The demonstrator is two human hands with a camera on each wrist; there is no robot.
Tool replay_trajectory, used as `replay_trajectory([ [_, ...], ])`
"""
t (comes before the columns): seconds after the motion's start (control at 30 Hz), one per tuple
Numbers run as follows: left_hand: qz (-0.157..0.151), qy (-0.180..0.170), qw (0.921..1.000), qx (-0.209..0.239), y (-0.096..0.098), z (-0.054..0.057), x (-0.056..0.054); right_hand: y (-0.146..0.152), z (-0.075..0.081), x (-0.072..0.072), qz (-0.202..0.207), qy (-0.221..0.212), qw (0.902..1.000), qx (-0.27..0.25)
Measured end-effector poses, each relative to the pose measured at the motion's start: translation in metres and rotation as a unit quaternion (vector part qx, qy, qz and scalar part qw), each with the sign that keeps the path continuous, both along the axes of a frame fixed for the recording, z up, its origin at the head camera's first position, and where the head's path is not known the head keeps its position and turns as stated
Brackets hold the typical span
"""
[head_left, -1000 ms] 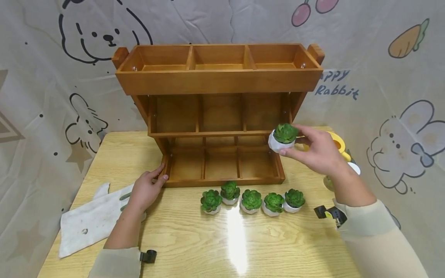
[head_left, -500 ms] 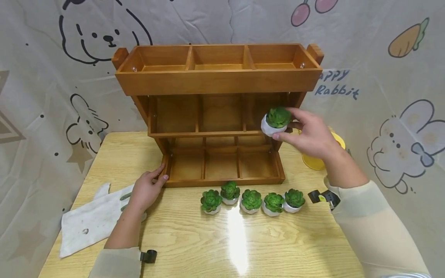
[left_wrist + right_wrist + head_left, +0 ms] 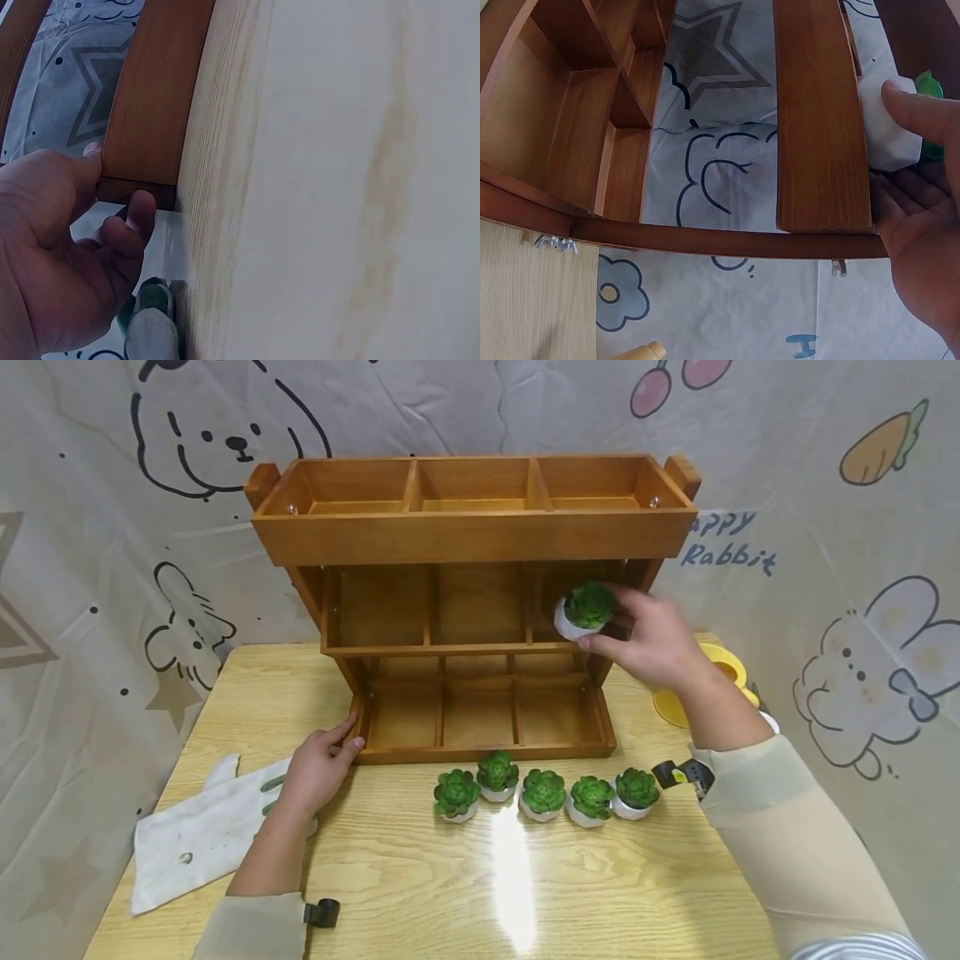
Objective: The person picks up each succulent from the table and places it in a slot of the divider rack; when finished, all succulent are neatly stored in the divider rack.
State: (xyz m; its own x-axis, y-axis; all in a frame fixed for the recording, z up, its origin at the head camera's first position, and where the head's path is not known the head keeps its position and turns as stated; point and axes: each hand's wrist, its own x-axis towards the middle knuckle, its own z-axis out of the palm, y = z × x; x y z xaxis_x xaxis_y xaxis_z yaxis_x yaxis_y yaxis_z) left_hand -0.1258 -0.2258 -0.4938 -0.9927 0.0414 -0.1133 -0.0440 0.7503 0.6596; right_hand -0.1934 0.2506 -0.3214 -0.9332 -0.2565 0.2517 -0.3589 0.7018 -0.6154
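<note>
A brown wooden three-tier shelf (image 3: 472, 539) with divided compartments stands on the table. My right hand (image 3: 651, 639) grips a small potted succulent (image 3: 588, 605), green in a white faceted pot, at the right compartment of the middle tier. In the right wrist view, my thumb lies on the white pot (image 3: 891, 127) just over the tier's front board. My left hand (image 3: 321, 768) holds the left front corner of the bottom tier; the left wrist view shows thumb and fingers on either side of the tray's end (image 3: 139, 191). Several more potted succulents (image 3: 542, 792) sit in front of the shelf.
White work gloves (image 3: 206, 827) with green patches lie at the left of the table (image 3: 420, 877). Behind my right forearm stands a yellow container (image 3: 723, 664), partly hidden. A printed cloth (image 3: 825, 610) hangs close behind and at both sides.
My right hand has moved the potted succulent up and left, from beside the shelf to the middle tier's right compartment. The left hand has stayed at the bottom corner.
</note>
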Motion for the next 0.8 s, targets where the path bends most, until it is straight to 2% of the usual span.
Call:
replay_trajectory([
  [0.2, 0.001, -0.001, 1.0, 0.001, 0.0, 0.0, 0.0, -0.005, -0.003, -0.006, 0.004, 0.045, 0.9971, 0.06],
  [0.3, 0.002, -0.001, 1.0, 0.0, 0.001, 0.0, 0.0, -0.007, -0.003, -0.008, 0.005, 0.052, 0.9951, 0.084],
  [0.63, 0.007, -0.007, 0.9999, 0.001, 0.002, -0.002, 0.0, -0.011, 0.008, -0.007, 0.001, -0.023, 0.9941, 0.106],
  [0.8, 0.008, -0.005, 1.0, -0.003, 0.003, -0.003, 0.0, -0.012, 0.009, -0.006, 0.005, -0.031, 0.992, 0.122],
])
